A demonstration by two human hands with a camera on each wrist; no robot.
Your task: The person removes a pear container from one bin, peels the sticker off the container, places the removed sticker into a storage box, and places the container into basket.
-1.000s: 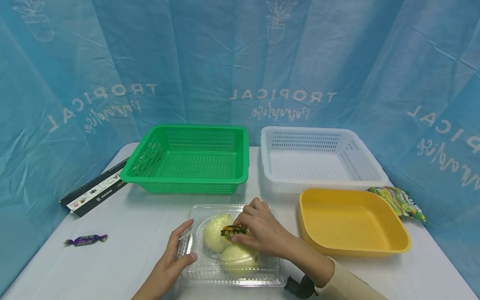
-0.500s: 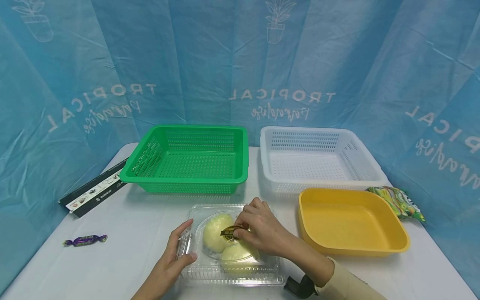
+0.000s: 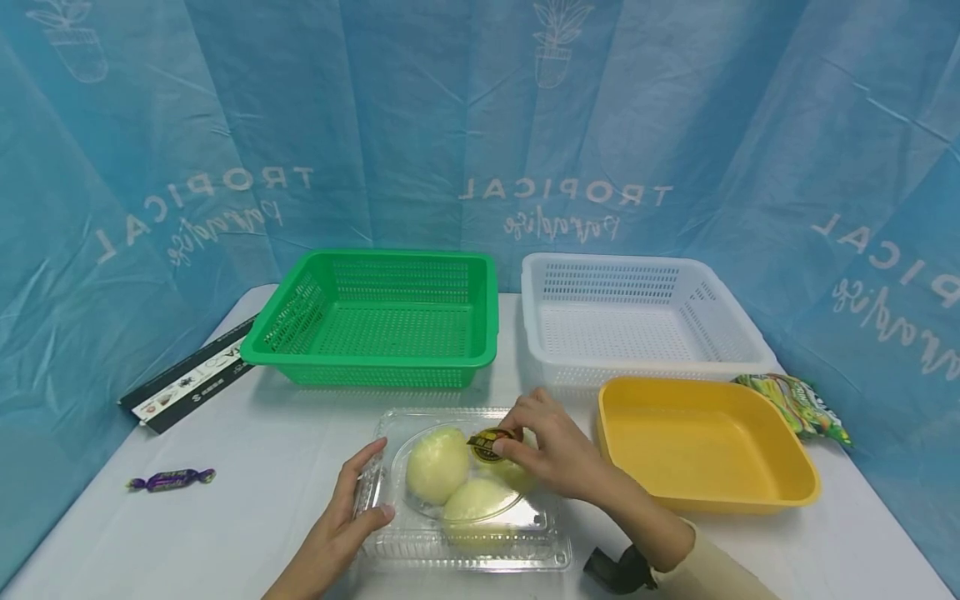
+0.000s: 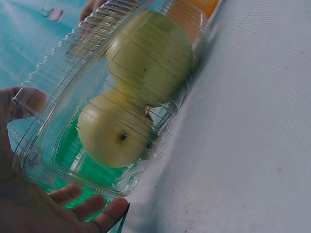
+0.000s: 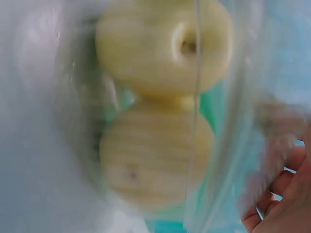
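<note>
A clear plastic clamshell box (image 3: 405,533) lies on the table with three pale yellow-green fruits (image 3: 437,468) inside. They are round, like apples or pears; in the left wrist view a fruit (image 4: 114,128) shows a dark stem hollow. My left hand (image 3: 337,521) grips the box's left side, thumb on one face and fingers spread along the edge. Above the lid my right hand (image 3: 555,454) pinches a black-and-gold oval sticker (image 3: 486,447) between thumb and fingers. In the right wrist view the box and fruits are blurred.
Behind the box stand a green basket (image 3: 375,363) and a white basket (image 3: 652,367). A yellow tub (image 3: 705,500) is to the right, a green snack packet (image 3: 802,407) beyond it. At left lie a purple wrapped candy (image 3: 171,480) and a long black-and-white box (image 3: 195,379).
My right hand has moved right and slightly away from me with the sticker, which has left its earlier spot on the lid. More of the fruits shows now. My left hand stays put.
</note>
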